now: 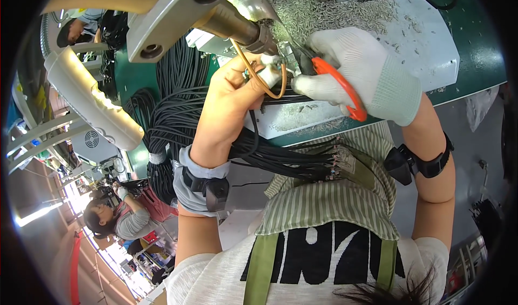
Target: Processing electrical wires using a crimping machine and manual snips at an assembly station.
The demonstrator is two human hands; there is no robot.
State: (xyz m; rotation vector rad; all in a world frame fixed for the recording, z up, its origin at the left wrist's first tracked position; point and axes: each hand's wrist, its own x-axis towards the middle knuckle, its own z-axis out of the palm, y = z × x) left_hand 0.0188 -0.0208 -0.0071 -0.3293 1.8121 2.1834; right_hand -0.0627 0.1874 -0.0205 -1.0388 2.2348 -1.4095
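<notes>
Closest to us, a bunch of thin, black, rubbery-looking cables [291, 163] lies over the green-and-white striped cloth apron [324, 205], its small stripped or fitted ends pointing right. We judge each cable light and floppy, with a slick jacket; the ends look the fragile part, so we would take hold of the jacket just behind the end.

Further out, our bare left hand [229, 92] has its fingers bent inward close to the machine, a black cable hanging beneath it. The bent copper-brown tube [252, 70] crosses its fingertips, so we cannot tell how tightly they close or on what.

Our right hand [361, 62], in a white knitted glove, is closed around the slim metal hand tool with orange curved handles [348, 88], its tip angled toward the left fingers. The tool looks stiff and fairly light, best held along the handles, clear of the tip.

Beyond, small silvery metal pieces [372, 16] cover the white board [437, 51]; they would probably slide under a resting wrist.
</notes>
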